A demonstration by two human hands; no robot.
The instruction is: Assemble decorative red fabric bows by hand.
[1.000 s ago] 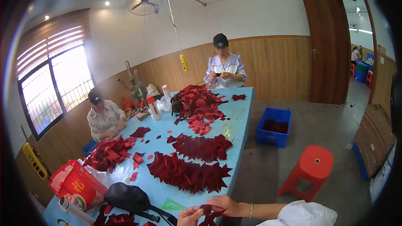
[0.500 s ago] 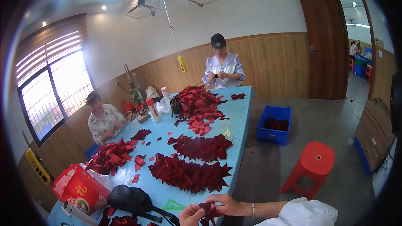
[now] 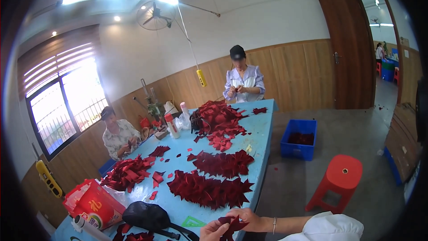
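Blue table (image 3: 261, 138), near edge: left hand (image 3: 213, 231) and right hand (image 3: 246, 219) together pinch a dark red fabric piece (image 3: 231, 225) between them, red fabric pile (image 3: 209, 189) just beyond.

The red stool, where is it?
In the head view the red stool stands on the floor on the right, beside the blue table and just nearer than the blue crate.

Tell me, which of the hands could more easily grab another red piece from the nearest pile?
Probably the right hand: it sits just below the nearest pile of red pieces. The left hand is lower, farther from it.
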